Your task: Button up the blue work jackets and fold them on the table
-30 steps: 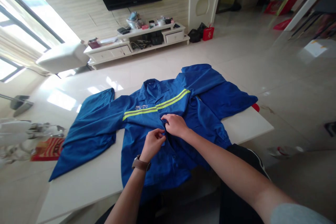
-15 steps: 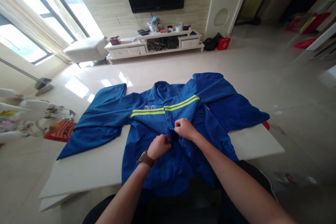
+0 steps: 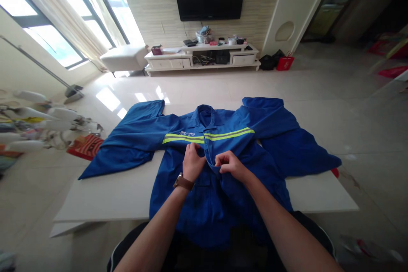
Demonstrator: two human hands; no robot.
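Observation:
A blue work jacket (image 3: 178,170) lies spread front side up, its collar away from me and both sleeves out to the sides. Yellow-green reflective stripes cross its chest, with small pale lettering above the left one. My right hand (image 3: 232,165) is closed in a pinch on the front button edge, which lifts and bends toward it. Just below the left stripe, my left hand (image 3: 193,162) lies against the jacket beside that opening, thumb apart from the fingers. Its fingertips are partly hidden. A watch (image 3: 184,182) with a brown strap sits on the left wrist.
Under the jacket is a white table (image 3: 105,199). Sewing machines with thread cones (image 3: 60,113) and a red striped bag (image 3: 85,146) are at the left. Beyond the floor stand a white TV cabinet (image 3: 168,64), a pale bench (image 3: 124,58) and a red bag (image 3: 285,63).
My left hand has moved up the jacket to just below the stripe, its thumb now apart. The right hand has drawn the button edge slightly outward. The head view has shifted.

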